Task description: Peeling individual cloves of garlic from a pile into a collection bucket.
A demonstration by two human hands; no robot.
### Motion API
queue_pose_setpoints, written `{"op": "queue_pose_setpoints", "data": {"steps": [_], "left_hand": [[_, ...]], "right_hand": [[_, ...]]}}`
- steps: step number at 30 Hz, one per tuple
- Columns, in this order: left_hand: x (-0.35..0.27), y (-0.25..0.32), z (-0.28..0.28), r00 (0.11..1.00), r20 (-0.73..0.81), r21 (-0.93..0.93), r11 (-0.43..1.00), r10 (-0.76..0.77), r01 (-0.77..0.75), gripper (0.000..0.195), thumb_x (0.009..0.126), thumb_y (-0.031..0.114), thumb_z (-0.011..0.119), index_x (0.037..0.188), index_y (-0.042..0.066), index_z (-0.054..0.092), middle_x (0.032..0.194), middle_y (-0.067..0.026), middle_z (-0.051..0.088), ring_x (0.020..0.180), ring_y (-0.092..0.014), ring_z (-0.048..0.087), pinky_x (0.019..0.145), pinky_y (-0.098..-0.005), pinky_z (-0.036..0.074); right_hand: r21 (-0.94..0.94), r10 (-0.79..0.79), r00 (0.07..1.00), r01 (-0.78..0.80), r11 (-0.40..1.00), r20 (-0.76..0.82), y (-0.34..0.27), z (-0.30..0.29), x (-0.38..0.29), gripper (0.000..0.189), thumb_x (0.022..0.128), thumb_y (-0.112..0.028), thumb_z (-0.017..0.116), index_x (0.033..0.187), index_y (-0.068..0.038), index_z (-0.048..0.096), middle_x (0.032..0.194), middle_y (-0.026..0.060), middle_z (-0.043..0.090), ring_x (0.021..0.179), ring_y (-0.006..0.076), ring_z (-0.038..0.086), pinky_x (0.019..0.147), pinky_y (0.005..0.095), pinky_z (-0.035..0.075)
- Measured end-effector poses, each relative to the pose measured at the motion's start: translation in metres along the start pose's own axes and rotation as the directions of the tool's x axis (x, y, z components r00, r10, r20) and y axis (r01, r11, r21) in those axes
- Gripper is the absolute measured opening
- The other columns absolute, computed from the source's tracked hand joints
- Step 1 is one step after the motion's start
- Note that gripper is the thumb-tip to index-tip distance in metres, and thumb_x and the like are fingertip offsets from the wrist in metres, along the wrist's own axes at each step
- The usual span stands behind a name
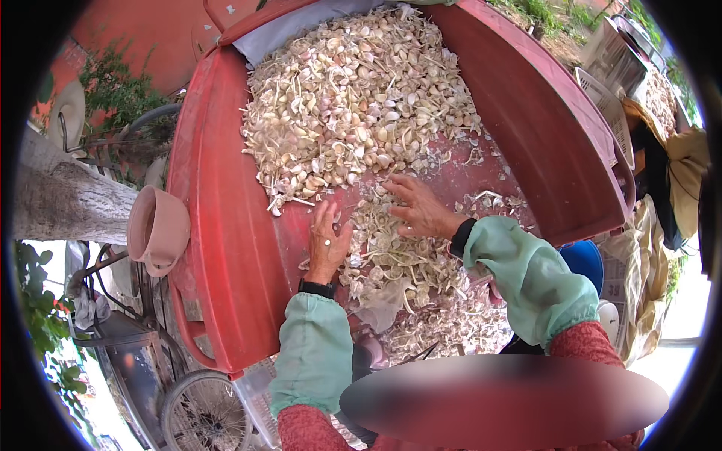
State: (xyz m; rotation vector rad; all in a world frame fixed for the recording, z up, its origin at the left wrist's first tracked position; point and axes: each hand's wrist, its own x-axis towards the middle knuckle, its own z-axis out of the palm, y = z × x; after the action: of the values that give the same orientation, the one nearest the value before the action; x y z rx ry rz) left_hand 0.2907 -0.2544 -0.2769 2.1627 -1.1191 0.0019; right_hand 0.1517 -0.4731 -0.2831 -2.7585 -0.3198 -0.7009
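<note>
A large heap of loose garlic cloves (361,101), mixed with bits of stem and skin, fills the far part of a red plastic trough (237,225). Nearer to me lies a smaller mound of dry garlic skins and stalks (389,265). Just left of that mound, my left hand (329,245) is low over the trough floor, thumb apart from the fingers and nothing held. My right hand (423,208) spreads its fingers over the mound's far edge, close to the cloves; I see nothing gripped in it. Both wrists wear dark bands below green sleeve covers.
More garlic skins (445,327) lie below the trough's near end. A pinkish pot (169,231) stands against its left wall, beside a tree trunk (73,186). At lower left is a spoked wheel (206,414). A blue bucket (584,265) and a plastic crate (606,107) flank the right.
</note>
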Motion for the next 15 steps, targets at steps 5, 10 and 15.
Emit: {"op": "queue_pose_setpoints", "data": {"steps": [5, 10, 15], "left_hand": [[0.004, 0.006, 0.018, 0.986, 0.158, -0.061, 0.997, 0.047, -0.038, 0.066, 0.082, 0.029, 0.063, 0.138, 0.002, 0.041, 0.146, -0.02, 0.035, 0.137, -0.036, 0.029, 0.112, -0.0478, 0.022], [-0.013, 0.027, 0.014, 0.946, 0.317, 0.043, 0.995, 0.072, -0.09, 0.068, 0.081, 0.029, 0.063, 0.138, 0.002, 0.04, 0.148, -0.0186, 0.032, 0.139, -0.035, 0.025, 0.112, -0.0487, 0.021], [-0.077, 0.062, 0.012, 0.924, 0.343, -0.009, 0.985, 0.167, -0.174, 0.067, 0.08, 0.026, 0.065, 0.135, -0.002, 0.041, 0.146, -0.0202, 0.034, 0.137, -0.037, 0.028, 0.111, -0.0456, 0.025]], "right_hand": [[-0.033, -0.011, 0.997, 0.013, 0.999, 0.072, -0.004, 0.007, 0.019, 0.039, 0.064, -0.043, 0.074, 0.091, -0.014, 0.071, 0.138, 0.019, 0.041, 0.128, 0.0391, 0.035, 0.104, 0.0545, 0.031], [0.075, -0.155, 0.986, 0.151, 0.986, 0.056, -0.02, 0.005, 0.007, 0.039, 0.058, -0.039, 0.074, 0.085, -0.01, 0.069, 0.133, 0.0207, 0.045, 0.124, 0.0374, 0.041, 0.101, 0.0537, 0.035], [0.164, -0.25, 0.968, 0.243, 0.956, 0.025, -0.068, -0.02, -0.048, 0.042, 0.06, -0.042, 0.069, 0.085, -0.009, 0.068, 0.127, 0.0255, 0.046, 0.12, 0.0409, 0.043, 0.1, 0.0546, 0.036]]}}
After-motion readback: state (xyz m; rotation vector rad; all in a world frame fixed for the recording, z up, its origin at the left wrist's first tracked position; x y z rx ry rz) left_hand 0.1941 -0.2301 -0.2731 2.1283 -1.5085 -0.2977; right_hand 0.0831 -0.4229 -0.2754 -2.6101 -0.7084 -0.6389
